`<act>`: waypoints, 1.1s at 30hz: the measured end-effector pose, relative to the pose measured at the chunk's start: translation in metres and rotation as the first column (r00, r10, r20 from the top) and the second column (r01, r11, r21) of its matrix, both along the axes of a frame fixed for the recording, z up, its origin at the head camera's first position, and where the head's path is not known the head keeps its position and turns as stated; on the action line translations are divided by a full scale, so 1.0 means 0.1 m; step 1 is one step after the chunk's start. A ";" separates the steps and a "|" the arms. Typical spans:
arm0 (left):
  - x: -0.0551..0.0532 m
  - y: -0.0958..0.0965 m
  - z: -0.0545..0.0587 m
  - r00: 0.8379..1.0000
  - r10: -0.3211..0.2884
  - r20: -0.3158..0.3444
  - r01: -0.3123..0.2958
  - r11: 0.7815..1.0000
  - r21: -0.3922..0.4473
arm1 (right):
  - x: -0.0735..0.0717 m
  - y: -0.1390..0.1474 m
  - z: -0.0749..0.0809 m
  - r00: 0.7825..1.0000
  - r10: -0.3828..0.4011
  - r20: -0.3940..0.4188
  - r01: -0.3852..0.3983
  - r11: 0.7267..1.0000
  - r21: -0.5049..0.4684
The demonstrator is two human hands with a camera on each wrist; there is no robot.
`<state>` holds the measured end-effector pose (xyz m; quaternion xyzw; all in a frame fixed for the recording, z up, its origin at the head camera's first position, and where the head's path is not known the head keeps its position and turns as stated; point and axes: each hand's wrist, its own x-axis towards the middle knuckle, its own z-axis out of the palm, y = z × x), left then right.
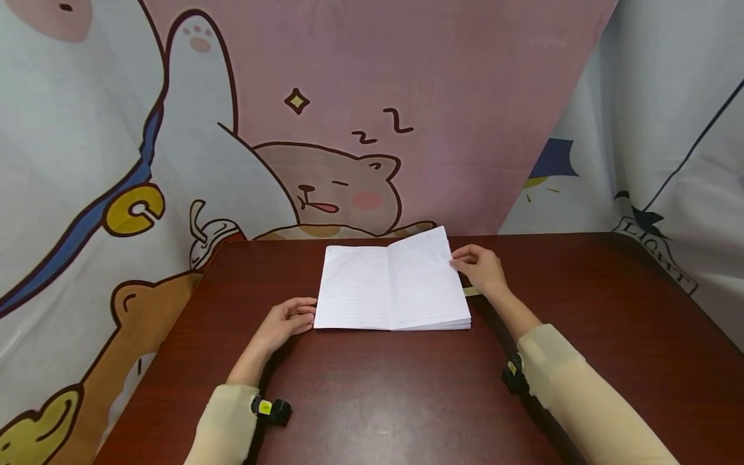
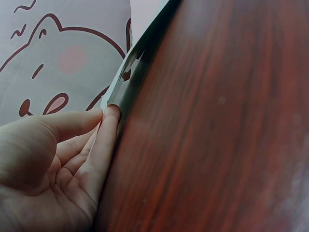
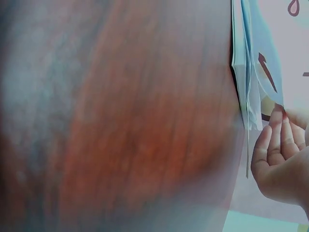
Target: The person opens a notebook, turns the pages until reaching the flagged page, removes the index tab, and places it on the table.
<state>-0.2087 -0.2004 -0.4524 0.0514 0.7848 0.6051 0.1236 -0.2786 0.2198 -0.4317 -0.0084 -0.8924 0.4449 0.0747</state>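
Observation:
An open notebook (image 1: pixel 354 287) with white, faintly lined pages lies on the dark red table. My right hand (image 1: pixel 484 268) pinches the outer edge of a right-hand page (image 1: pixel 423 274), whose upper corner is lifted. In the right wrist view, that lifted sheet (image 3: pixel 270 67) curves away from the stack, and the fingertips hold its edge. My left hand (image 1: pixel 283 325) is at the notebook's lower left edge. The left wrist view shows the thumb and a finger of the left hand (image 2: pixel 53 164) pinching that edge from both sides.
A pale yellowish strip (image 1: pixel 473 292) sticks out past the notebook's right side, below the right hand. The wooden tabletop (image 1: pixel 372 387) stretches around the notebook. Behind the table hangs a cloth (image 1: pixel 465 97) printed with cartoon animals. Each wrist wears a small black camera (image 1: pixel 278 411).

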 end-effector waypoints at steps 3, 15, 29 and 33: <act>0.00 0.00 0.00 1.000 0.004 0.003 -0.004 1.000 -0.001 | 0.01 -0.01 0.01 1.000 -0.002 -0.018 0.002 1.000 0.017; 0.00 0.00 -0.01 1.000 0.007 0.002 -0.007 1.000 -0.009 | 0.00 -0.03 -0.01 0.997 0.049 -0.055 -0.049 0.999 -0.010; -0.01 0.00 -0.01 1.000 0.003 -0.003 -0.003 1.000 -0.005 | 0.00 -0.05 -0.02 0.980 0.168 -0.106 -0.179 0.979 -0.095; -0.02 -0.01 -0.02 1.000 0.002 -0.002 -0.002 1.000 0.001 | 0.01 -0.07 -0.01 0.980 0.160 -0.122 -0.172 0.980 -0.099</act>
